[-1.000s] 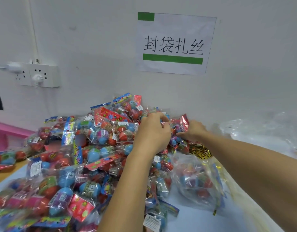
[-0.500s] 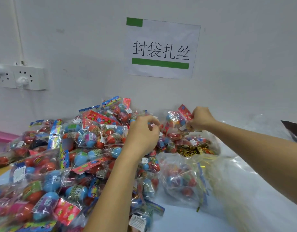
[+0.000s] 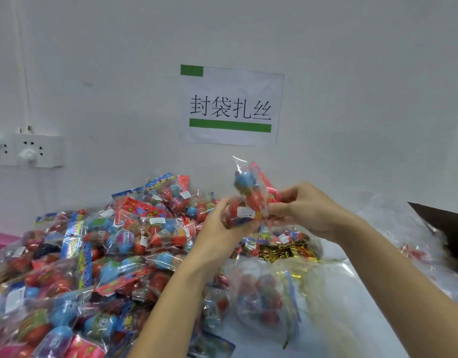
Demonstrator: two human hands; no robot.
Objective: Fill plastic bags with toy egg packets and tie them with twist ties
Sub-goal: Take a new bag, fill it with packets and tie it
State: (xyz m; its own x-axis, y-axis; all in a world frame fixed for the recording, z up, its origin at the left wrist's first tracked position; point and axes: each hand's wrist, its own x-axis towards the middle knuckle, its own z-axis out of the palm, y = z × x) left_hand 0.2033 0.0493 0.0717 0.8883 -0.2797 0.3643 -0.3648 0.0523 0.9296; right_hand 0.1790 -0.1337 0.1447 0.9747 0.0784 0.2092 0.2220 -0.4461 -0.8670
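— Where is the packet point(image 3: 248, 200) held?
— Above the pile point(image 3: 98, 254), pinched between the curled fingers of the left hand point(image 3: 222, 228) and right hand point(image 3: 303, 210) (probably for gathering before bagging).
— And the ties?
— The gold ties point(image 3: 282, 251) are left beside a filled bag point(image 3: 261, 293), within reach.

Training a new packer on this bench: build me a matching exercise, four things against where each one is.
Things:
1. clear toy egg packet with a blue egg
2. gold foil twist ties
3. white paper sign with green bars
4. white wall socket

Places:
A. on the wall, far left
B. held up between both hands
C. on the wall, above the hands
D. lying on the table, below the right hand

Pairs: 1-B, 2-D, 3-C, 4-A
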